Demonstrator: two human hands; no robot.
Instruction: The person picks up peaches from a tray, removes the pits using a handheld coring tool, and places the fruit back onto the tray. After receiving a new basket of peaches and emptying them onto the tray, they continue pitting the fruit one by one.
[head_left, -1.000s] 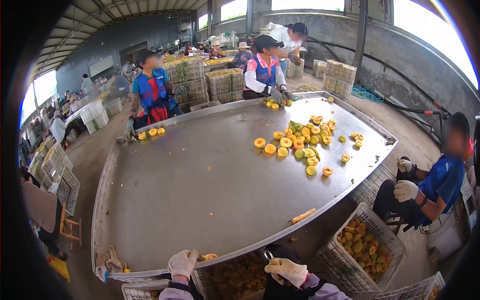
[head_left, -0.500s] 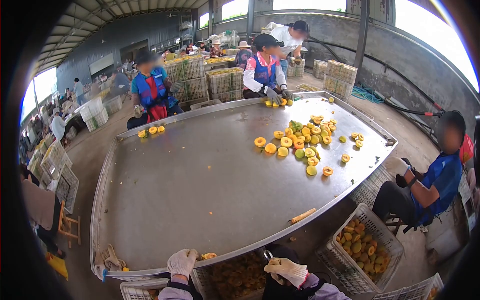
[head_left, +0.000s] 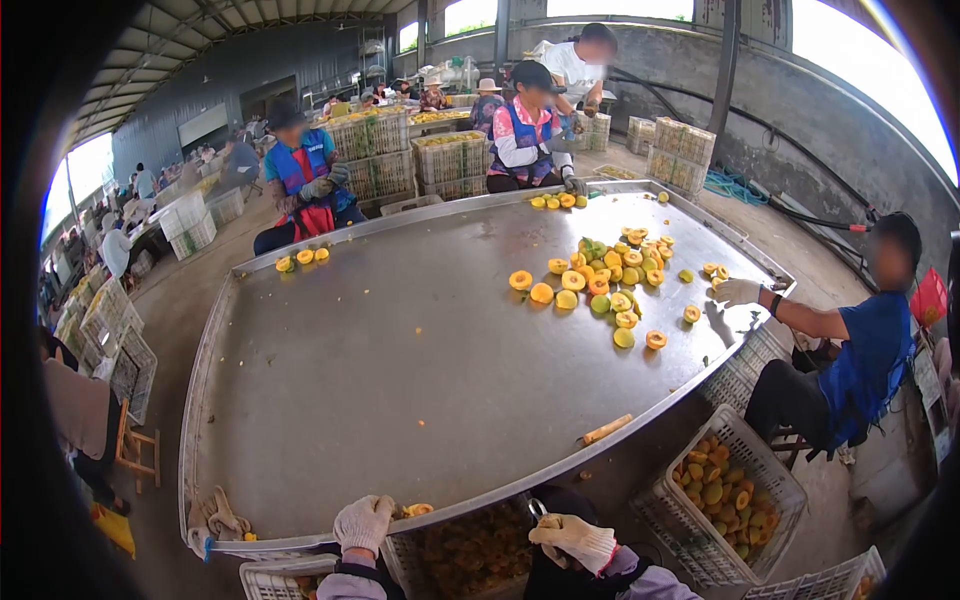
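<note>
My left hand [head_left: 364, 525], in a knitted glove, rests at the near rim of the metal table [head_left: 330, 400] with its fingers curled; what lies inside them is hidden. Right beside its fingertips are cut apricot pieces [head_left: 417, 510]. My right hand [head_left: 575, 541], also gloved, is closed around a tool with a shiny metal loop [head_left: 537, 508], held just off the table edge. Below and between my hands stands a crate of dark orange fruit pieces [head_left: 470, 555]. Apricot halves [head_left: 610, 272] lie heaped towards the far right of the table.
A wooden-handled tool [head_left: 607, 430] lies by the right rim. Used gloves [head_left: 222, 518] sit at the near left corner. A crate of apricot halves [head_left: 665, 515] stands at right. Co-workers sit around the table; one reaches a gloved hand [head_left: 738, 292] over it.
The co-worker at right has stretched a hand over the table towards the apricot halves. Across the table, a co-worker has lifted one hand from the fruit. My hands stay nearly still.
</note>
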